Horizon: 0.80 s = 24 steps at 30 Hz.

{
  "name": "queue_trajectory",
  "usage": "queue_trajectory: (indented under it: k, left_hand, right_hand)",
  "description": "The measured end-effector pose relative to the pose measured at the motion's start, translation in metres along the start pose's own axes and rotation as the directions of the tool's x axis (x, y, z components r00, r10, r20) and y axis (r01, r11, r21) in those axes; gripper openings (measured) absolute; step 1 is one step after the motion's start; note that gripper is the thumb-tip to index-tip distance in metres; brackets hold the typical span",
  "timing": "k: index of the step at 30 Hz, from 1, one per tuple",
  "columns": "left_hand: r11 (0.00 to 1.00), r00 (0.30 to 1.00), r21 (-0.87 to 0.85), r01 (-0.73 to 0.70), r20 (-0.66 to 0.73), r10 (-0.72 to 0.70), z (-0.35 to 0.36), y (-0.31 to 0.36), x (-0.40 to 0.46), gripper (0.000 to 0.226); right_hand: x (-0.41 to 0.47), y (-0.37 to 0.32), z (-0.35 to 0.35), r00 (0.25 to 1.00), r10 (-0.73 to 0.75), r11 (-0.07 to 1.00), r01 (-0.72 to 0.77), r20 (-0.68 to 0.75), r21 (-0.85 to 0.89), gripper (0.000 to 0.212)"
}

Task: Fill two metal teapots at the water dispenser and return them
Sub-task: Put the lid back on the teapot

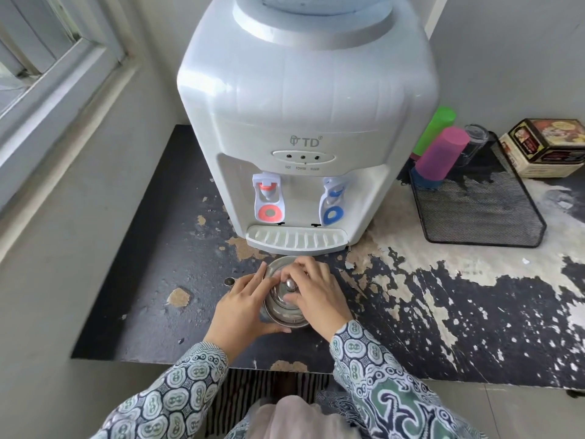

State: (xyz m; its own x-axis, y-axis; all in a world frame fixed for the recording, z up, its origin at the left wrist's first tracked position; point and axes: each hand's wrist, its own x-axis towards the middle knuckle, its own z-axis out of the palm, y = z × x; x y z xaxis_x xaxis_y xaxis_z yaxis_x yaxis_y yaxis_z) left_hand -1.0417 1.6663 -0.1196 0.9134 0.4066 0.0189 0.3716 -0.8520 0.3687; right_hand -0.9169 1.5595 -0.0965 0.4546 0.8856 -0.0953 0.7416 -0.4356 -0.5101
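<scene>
One teapot [285,299] stands on the worn counter [443,312], just in front of the dispenser [304,122] at its 6 o'clock. Two hands grip it: the left hand [243,308] curls around the body at 9 o'clock, the right hand [316,296] pinches the lid's knob [289,284]. Two taps, one red [268,198], one blue [332,199]. At 2 o'clock, two cups, green [438,128] and pink [441,156], stand in one mesh tray [481,213].
</scene>
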Motion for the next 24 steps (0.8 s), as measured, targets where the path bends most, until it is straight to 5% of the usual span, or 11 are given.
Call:
queue_trajectory:
  k: [5,8,12,15,18,22,24]
  left_hand:
    - [1.000,1.000,0.021,-0.007,0.022,0.006,-0.008,0.000,0.003,0.097]
    - [0.984,0.975,-0.140,0.108,0.209,-0.078,-0.029,0.008,0.010,0.109]
    - [0.930,0.939,-0.311,0.195,0.334,-0.085,-0.046,0.004,0.027,0.097]
    - [0.910,0.921,-0.328,0.253,0.368,-0.123,-0.046,-0.003,0.035,0.095]
    - [0.909,0.891,-0.264,0.322,0.410,-0.196,-0.045,-0.003,0.037,0.080]
    - [0.964,0.957,-0.018,0.266,0.126,-0.262,-0.041,0.019,0.030,0.030]
    - [0.965,0.966,-0.060,0.256,0.045,-0.254,-0.041,0.027,0.028,0.031]
  right_hand:
    - [0.011,0.000,-0.017,0.993,0.032,0.995,-0.042,0.111,0.089,0.029]
    - [0.016,0.001,-0.031,0.980,0.064,0.963,-0.110,0.191,0.246,0.026]
    - [0.008,0.010,-0.041,0.980,0.085,0.867,-0.161,0.180,0.471,0.041]
    - [-0.007,0.024,-0.035,0.987,0.032,0.871,-0.105,0.157,0.480,0.061]
    - [-0.017,0.032,-0.025,0.995,0.055,0.851,-0.092,0.087,0.517,0.045]
    - [-0.014,0.030,-0.023,0.993,0.120,0.854,-0.101,-0.005,0.510,0.003]
    - [-0.014,0.028,-0.026,0.995,0.099,0.878,-0.072,-0.031,0.473,0.023]
